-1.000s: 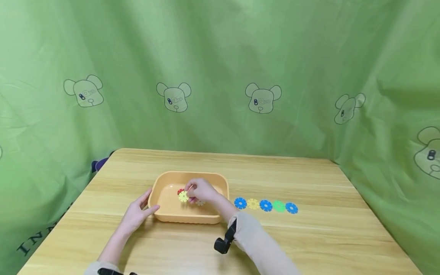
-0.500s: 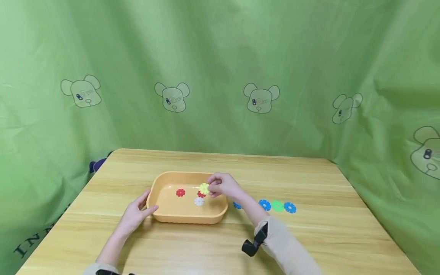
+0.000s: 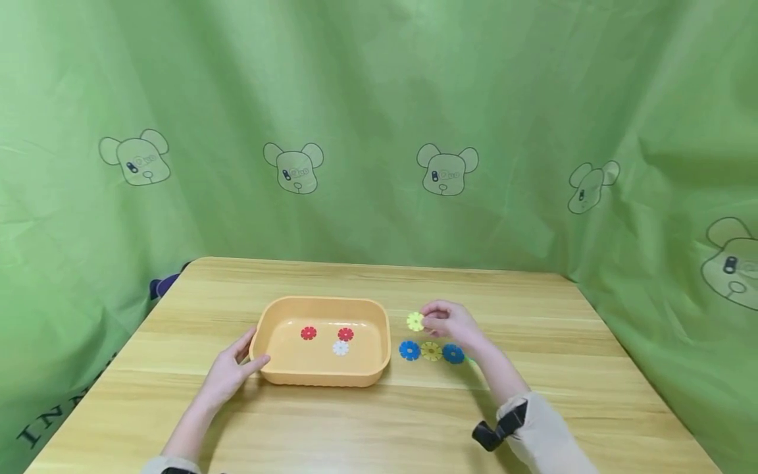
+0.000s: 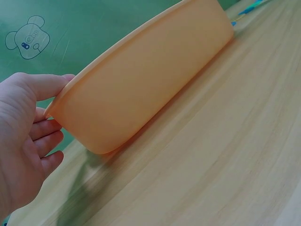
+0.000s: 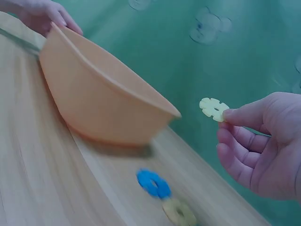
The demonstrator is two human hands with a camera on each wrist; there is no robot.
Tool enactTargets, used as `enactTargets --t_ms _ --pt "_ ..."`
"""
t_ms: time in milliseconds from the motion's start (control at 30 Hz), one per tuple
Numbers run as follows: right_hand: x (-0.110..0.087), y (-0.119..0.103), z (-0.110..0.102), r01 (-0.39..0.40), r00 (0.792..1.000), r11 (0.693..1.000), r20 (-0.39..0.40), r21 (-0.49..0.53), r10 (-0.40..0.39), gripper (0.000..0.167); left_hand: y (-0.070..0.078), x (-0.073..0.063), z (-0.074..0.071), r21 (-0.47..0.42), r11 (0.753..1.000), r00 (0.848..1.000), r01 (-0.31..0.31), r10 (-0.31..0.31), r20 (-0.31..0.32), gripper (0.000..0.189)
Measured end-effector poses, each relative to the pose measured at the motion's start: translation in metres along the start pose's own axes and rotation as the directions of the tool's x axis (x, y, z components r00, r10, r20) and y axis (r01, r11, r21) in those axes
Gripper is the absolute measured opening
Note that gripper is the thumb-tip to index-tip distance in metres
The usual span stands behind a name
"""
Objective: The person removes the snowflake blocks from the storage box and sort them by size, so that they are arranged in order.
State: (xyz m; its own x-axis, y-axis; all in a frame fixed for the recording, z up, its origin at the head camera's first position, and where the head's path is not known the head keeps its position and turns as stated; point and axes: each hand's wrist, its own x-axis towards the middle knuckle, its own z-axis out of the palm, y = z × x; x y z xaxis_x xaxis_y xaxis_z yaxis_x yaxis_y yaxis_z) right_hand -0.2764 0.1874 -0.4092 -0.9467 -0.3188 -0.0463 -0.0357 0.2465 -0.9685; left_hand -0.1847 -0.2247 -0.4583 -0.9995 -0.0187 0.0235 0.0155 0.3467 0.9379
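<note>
My right hand (image 3: 454,326) pinches a pale yellow notched snowflake disc (image 3: 415,321) between thumb and fingers, raised off the table in the right wrist view (image 5: 211,108). Below it on the table lie a blue disc (image 3: 409,350), a darker yellow disc (image 3: 431,351) and another blue disc (image 3: 453,353) in a row. A sliver of green disc (image 3: 472,361) shows by my forearm, which hides the row's right end. My left hand (image 4: 26,127) grips the orange tray (image 4: 127,89) at its left end, thumb at the rim. Inside lie two red discs (image 3: 308,333) and a white disc (image 3: 340,348).
A wooden table (image 3: 355,428) carries everything. Green curtain (image 3: 367,217) with bear-head drawings surrounds its back and sides. Something dark purple (image 3: 164,285) shows past the table's left edge.
My right hand has lifted the pale yellow disc out of the tray and carried it right, over the row. My left hand has stayed on the tray.
</note>
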Motion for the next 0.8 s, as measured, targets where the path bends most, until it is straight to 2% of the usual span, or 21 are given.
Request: enactTargets --t_ms 233,400,533,600,800 --pt "-0.018 0.023 -0.045 -0.055 0.996 0.998 -0.074 0.036 0.058 0.031 0.001 0.0 -0.001 0.005 1.0 1.0 -0.002 0.002 -0.001 0.073" --pt "-0.028 0.048 -0.078 -0.03 0.997 0.998 -0.07 0.055 0.034 0.022 0.003 0.0 -0.002 0.009 1.0 1.0 0.002 -0.002 0.001 0.073" --pt "-0.039 0.06 -0.096 -0.04 0.995 0.996 -0.086 0.074 0.046 0.016 0.003 -0.002 -0.002 0.015 1.0 1.0 0.003 -0.003 0.003 0.073" --pt "-0.045 0.061 -0.101 -0.067 0.99 0.996 -0.121 0.066 0.074 0.013 0.003 -0.003 -0.002 0.017 1.0 1.0 0.004 -0.004 0.001 0.072" --pt "-0.058 0.068 -0.12 -0.118 0.971 0.992 -0.205 0.041 0.124 0.017 0.003 -0.002 -0.001 0.012 1.0 1.0 0.015 -0.015 -0.002 0.073"
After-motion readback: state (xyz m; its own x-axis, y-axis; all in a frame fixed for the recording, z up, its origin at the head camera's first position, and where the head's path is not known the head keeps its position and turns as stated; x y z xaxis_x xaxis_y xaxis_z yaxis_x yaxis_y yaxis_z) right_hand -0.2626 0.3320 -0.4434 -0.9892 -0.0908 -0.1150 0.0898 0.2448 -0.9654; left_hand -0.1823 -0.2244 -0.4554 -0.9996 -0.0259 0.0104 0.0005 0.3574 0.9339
